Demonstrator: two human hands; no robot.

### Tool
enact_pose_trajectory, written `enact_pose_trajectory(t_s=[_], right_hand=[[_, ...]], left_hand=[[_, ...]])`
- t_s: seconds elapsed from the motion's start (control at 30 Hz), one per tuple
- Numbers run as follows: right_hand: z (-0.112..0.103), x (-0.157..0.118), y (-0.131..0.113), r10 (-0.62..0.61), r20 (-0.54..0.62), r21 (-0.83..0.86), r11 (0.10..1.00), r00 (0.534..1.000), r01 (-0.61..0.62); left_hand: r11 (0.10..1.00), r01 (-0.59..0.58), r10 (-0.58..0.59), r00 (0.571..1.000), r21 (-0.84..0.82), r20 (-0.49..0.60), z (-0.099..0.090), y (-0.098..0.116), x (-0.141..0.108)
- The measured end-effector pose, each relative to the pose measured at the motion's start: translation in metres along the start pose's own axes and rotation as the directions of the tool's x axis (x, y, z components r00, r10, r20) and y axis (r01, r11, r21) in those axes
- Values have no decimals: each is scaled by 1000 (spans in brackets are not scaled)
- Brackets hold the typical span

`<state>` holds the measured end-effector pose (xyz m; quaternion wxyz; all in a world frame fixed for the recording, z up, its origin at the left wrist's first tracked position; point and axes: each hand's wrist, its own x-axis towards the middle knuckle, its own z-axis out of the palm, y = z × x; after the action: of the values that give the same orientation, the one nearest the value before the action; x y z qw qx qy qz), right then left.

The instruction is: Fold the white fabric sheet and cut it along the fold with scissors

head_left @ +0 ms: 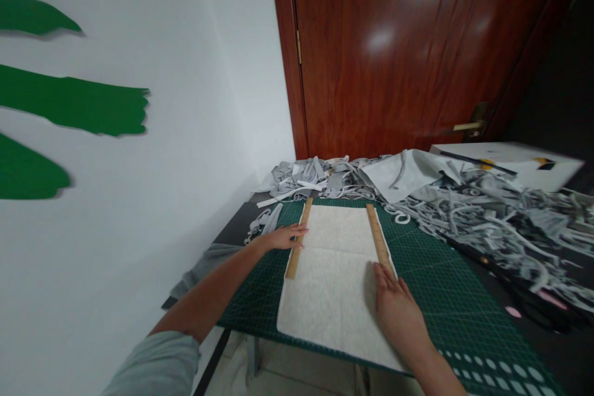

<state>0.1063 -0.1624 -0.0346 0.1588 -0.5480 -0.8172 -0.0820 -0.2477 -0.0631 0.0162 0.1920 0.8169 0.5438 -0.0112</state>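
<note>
A cream fabric piece (341,272) lies flat on a green gridded cutting mat (431,272). Along its left edge is a wooden ruler (299,241), and a second wooden ruler (379,238) lies along its right edge. My left hand (286,237) rests with fingers apart on the left ruler, near its middle. My right hand (396,303) lies over the lower end of the right ruler and the fabric beside it, fingers extended.
Grey fabric scraps (501,216) are heaped along the back and right. Black scissors (524,297) lie at the right, near a white box (510,158). Folded grey cloth (204,266) sits at the left edge. A wall (199,105) and wooden door (385,55) stand behind.
</note>
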Motion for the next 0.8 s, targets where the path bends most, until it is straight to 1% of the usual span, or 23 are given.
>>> enact_pose_trajectory(t_s=[0.17,0.33,0.53,0.8], right_hand=[[-3,0,0,1,22,-15,1000,1000,-1],[-4,1,-1,20,41,-6,1000,999,-19],[-4,1,-2,7,6,-17,1000,1000,-7],[-7,2,-2,5,33,-22,1000,999,-5]], left_hand=[[999,-41,42,999,-19,8,-2,-1,0],[998,-57,57,998,-23,-1,-3,0,1],[999,-44,44,999,-1,-11,-5,0,0],[998,-17,18,1000,53,-13,-5,-3,-1]])
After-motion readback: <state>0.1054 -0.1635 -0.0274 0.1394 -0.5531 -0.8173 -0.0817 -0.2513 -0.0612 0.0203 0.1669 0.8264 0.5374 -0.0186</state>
